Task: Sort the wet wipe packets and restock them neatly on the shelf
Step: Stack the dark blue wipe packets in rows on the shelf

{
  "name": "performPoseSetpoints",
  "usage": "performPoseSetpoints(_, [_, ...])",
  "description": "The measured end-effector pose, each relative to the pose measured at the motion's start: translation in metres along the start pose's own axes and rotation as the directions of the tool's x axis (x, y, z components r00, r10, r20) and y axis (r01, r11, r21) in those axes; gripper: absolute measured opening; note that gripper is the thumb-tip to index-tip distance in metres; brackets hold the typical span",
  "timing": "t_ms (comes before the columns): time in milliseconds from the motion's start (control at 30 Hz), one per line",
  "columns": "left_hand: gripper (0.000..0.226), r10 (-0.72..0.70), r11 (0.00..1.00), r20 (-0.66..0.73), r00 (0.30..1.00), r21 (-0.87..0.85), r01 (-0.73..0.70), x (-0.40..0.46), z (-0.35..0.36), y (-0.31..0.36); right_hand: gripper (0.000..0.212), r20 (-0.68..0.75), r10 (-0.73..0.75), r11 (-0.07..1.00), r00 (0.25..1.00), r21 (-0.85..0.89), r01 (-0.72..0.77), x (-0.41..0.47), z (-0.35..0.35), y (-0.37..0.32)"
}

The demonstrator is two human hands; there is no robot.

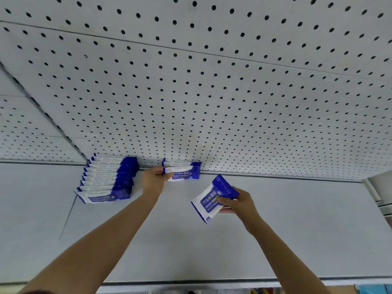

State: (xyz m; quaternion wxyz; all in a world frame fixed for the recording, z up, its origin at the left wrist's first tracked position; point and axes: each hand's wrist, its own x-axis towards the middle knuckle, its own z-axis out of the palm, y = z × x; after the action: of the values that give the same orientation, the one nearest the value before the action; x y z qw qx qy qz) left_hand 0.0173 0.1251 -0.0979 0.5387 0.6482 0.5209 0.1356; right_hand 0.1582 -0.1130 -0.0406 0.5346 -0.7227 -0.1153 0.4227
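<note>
The right hand (pixel 235 201) pinches a packet (pixel 213 198), long axis tilted, near-right of the new row (pixel 182 169) that the left hand (pixel 154 179) grips upright on the shelf (pixel 297 230).

White shelf (pixel 275 230), flat board, pegboard back panel (pixel 212 92) rising from its rear edge. On it at left: a row of blue-and-white wet wipe packets (pixel 106 181), standing on edge, packed front to back, rearmost against the pegboard. Just right of that, a second short row (pixel 182 169) of a couple of packets at the rear edge, also on edge. Faint seam line in the board at far left.
</note>
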Motion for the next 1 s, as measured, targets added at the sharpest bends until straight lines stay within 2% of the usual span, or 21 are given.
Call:
performPoseSetpoints(100, [0.015,-0.039,0.998,-0.059,0.998,-0.051,0.036,0.006,0.01,-0.001,0.028,0.012,0.028,1.0,1.0,-0.009,-0.028,0.005,-0.004,0.004])
performPoseSetpoints(267, [0.026,-0.02,1.0,-0.177,0.984,-0.001,0.02,0.004,0.015,0.0,0.03,0.011,0.022,0.992,1.0,-0.126,-0.02,0.013,-0.005,0.016])
performPoseSetpoints(367, [0.035,-0.027,1.0,-0.178,0.984,-0.004,0.026,0.005,0.012,-0.007,0.032,-0.004,0.01,0.982,1.0,-0.19,-0.01,0.017,-0.003,0.02])
performPoseSetpoints(467, [0.04,-0.032,0.999,-0.15,0.988,-0.033,0.027,0.003,0.01,-0.013,0.022,-0.019,0.025,0.986,1.0,-0.165,-0.028,0.023,0.002,0.022])
performPoseSetpoints(533, [0.044,-0.032,0.999,-0.205,0.978,-0.043,0.024,-0.006,0.009,-0.016,0.021,-0.036,0.033,0.99,0.999,-0.139,-0.038,0.026,0.008,0.023])
performPoseSetpoints(600, [0.037,-0.015,1.0,-0.279,0.96,-0.029,0.007,-0.024,0.01,-0.018,0.02,-0.051,0.034,0.995,0.998,-0.096,-0.039,0.029,0.015,0.022])
performPoseSetpoints(667, [0.031,0.004,0.995,-0.214,0.977,-0.092,-0.024,-0.044,0.011,-0.022,0.02,-0.056,0.038,0.999,0.998,-0.019,-0.039,0.031,0.024,0.021])
performPoseSetpoints(767, [0.033,-0.017,0.99,0.081,0.997,-0.139,0.028,-0.061,0.012,-0.023,0.026,-0.027,0.032,0.997,0.999,0.072,-0.03,0.033,0.039,0.021])
performPoseSetpoints(833, [0.035,-0.04,0.988,0.191,0.981,-0.138,0.067,-0.062,0.01,-0.026,0.028,0.0,0.033,0.994,0.999,0.105,-0.032,0.034,0.048,0.023])
performPoseSetpoints(933, [0.03,-0.052,0.993,0.148,0.988,-0.096,0.066,-0.057,0.002,-0.03,0.023,0.016,0.017,0.999,1.0,0.04,-0.018,0.038,0.059,0.028])
performPoseSetpoints(1000, [0.024,-0.059,0.996,0.101,0.993,-0.06,0.065,-0.05,-0.004,-0.032,0.018,0.007,-0.048,0.994,0.999,-0.103,0.048,0.044,0.063,0.031])
